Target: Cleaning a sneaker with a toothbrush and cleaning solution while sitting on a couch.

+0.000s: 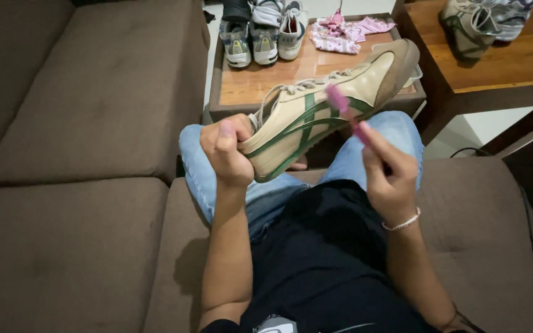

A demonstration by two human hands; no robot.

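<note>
Just in front of the low wooden table (pixel 242 89), above the knees, the left hand (pixel 226 151) grips the tan sneaker (pixel 316 114) by its heel; the right hand (pixel 390 176) pinches a pink toothbrush (pixel 343 108) against the sneaker's side.

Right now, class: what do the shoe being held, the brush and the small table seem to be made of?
Shoe: probably smooth cream leather or a synthetic, with green stripes, a faint sheen and a tan sole that looks like rubber. Brush: likely pink plastic, uniform in colour; blurred. Table: wood or veneer, glossy, with visible grain and reflections.
</note>
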